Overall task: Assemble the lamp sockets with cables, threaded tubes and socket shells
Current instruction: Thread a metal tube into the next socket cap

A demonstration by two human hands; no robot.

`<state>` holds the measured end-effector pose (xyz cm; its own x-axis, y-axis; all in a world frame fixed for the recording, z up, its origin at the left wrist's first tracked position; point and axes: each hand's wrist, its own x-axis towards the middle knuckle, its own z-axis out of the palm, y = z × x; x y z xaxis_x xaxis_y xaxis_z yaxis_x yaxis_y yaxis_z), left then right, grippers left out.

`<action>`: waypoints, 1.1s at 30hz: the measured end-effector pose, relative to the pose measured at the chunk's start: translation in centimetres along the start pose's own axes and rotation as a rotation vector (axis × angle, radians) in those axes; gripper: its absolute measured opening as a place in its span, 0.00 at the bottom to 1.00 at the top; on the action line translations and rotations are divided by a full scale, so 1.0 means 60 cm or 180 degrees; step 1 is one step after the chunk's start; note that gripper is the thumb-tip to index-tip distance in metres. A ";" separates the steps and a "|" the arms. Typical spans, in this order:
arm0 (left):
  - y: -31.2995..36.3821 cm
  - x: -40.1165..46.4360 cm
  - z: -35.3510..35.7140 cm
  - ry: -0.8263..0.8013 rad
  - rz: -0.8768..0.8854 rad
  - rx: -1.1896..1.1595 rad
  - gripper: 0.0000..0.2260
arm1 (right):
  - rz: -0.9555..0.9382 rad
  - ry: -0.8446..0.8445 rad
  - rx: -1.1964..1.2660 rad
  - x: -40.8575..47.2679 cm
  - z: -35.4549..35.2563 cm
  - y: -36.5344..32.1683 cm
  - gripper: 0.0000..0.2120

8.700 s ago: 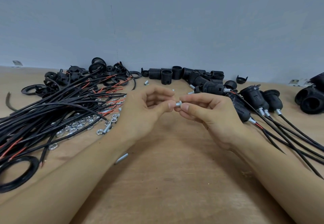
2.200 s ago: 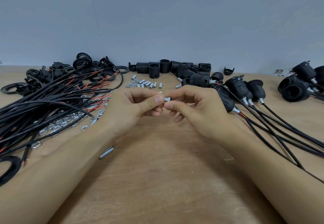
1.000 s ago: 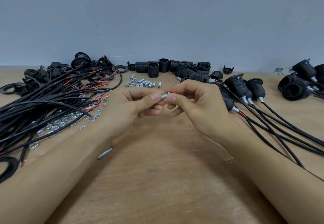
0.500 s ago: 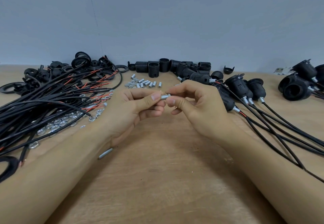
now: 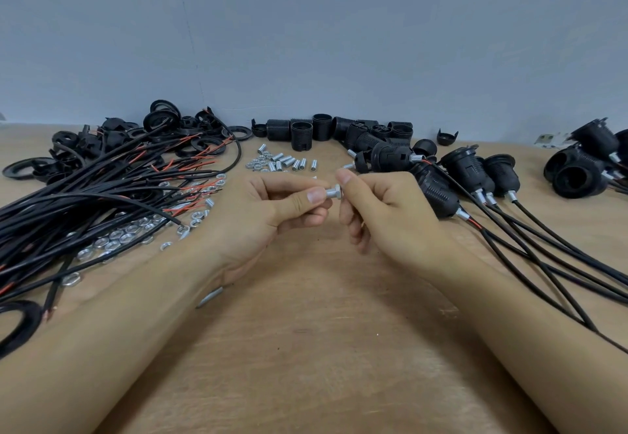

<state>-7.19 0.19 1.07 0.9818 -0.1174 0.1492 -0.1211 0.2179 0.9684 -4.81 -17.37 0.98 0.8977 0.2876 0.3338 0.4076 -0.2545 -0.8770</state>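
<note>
My left hand (image 5: pixel 272 209) pinches threaded tube (image 5: pixel 329 193), right hand (image 5: pixel 380 212) pinches nut (image 5: pixel 338 192) on its end; next, spin nut further on.

The far end of the threaded tube (image 5: pixel 330 193) is covered by the left hand (image 5: pixel 272 209), whose thumb hides how much of it lies inside the grip. The nut (image 5: pixel 338 192) on its near end is partly masked by the fingertips (image 5: pixel 345 178) of the right hand (image 5: pixel 384 216). The thread on both is too small to make out. A loose tube (image 5: pixel 210 297) is half hidden under the left forearm and blurred. The cables (image 5: pixel 85 202) run off the left edge, and the assembled sockets (image 5: pixel 577 168) at far right are cut by the frame's edge.
</note>
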 end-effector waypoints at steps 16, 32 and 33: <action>0.000 0.003 -0.003 0.0283 0.0120 0.0201 0.07 | -0.0199 -0.0129 0.0303 0.001 -0.019 -0.003 0.40; -0.008 0.004 -0.004 0.0260 0.0279 0.0551 0.05 | -0.0129 -0.0041 -0.0104 0.001 -0.021 -0.005 0.45; -0.008 0.004 -0.004 0.0255 0.0318 0.0586 0.05 | -0.0101 -0.0195 -0.0064 -0.001 -0.020 -0.004 0.46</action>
<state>-6.89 0.30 0.60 0.9712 -0.0252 0.2369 -0.2357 0.0430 0.9709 -4.74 -18.45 1.60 0.8726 0.3517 0.3389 0.4395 -0.2627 -0.8589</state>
